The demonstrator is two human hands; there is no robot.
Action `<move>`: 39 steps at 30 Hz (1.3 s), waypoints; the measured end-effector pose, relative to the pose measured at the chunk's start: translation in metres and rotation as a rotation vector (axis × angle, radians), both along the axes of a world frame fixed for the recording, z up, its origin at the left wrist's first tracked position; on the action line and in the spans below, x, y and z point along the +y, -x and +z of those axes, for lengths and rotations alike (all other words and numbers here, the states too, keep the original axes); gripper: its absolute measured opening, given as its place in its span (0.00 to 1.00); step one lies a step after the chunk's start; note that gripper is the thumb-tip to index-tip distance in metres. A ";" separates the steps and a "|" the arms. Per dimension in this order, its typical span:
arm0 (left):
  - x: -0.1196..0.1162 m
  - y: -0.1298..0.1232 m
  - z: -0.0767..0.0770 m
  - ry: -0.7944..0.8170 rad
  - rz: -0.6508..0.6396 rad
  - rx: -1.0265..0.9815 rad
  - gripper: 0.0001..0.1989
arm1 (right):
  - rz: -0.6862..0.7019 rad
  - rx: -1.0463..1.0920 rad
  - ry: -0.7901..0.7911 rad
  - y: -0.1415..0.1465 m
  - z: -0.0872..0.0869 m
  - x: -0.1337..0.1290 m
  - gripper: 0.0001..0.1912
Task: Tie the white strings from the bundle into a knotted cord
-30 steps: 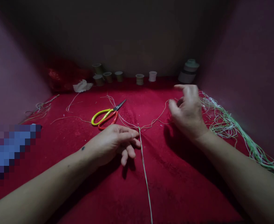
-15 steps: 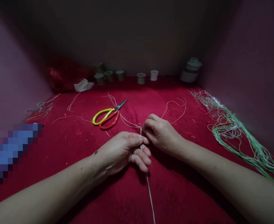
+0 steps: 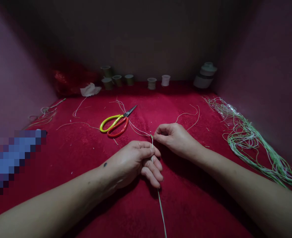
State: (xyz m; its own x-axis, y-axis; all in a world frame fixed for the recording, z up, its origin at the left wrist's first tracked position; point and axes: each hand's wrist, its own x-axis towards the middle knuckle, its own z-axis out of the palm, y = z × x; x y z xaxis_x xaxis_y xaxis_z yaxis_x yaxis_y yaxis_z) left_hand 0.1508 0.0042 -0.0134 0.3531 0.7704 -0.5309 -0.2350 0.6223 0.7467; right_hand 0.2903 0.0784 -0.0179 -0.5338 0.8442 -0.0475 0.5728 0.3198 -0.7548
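Note:
Thin pale cords (image 3: 162, 211) run from the bottom edge up through my left hand (image 3: 144, 162), whose thumb and index finger pinch them; its other fingers are loosely curled. Just above that pinch, the cords meet a small green knot (image 3: 151, 136). Beside the knot on the right is my right hand (image 3: 174, 137), thumb and index fingertips pressed together; whatever lies between them is too small to make out. Scissors (image 3: 115, 125) with one yellow and one red handle lie to the left of the knot, with thin strands passing near their blades.
A bundle of green and white cords (image 3: 257, 145) spreads along the right side. Several spools (image 3: 151, 83) and a white container (image 3: 205, 75) stand at the back. White tissue (image 3: 90, 89) and a red bag (image 3: 71, 79) sit back left, and a blurred blue object (image 3: 12, 158) is at left.
My right hand's fingers have drawn together into a narrower pinch beside the knot. My left hand keeps its hold on the cords. The whole view has shifted slightly.

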 end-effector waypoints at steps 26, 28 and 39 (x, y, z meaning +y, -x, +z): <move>0.001 0.006 -0.011 -0.017 -0.099 -0.219 0.08 | 0.033 0.002 0.001 -0.003 -0.012 -0.005 0.11; 0.004 0.008 -0.008 -0.024 -0.090 -0.219 0.10 | 0.023 -0.017 -0.005 -0.003 -0.011 -0.006 0.11; 0.013 0.005 -0.006 -0.023 0.016 -0.101 0.07 | 0.028 -0.004 -0.057 -0.004 -0.011 -0.006 0.09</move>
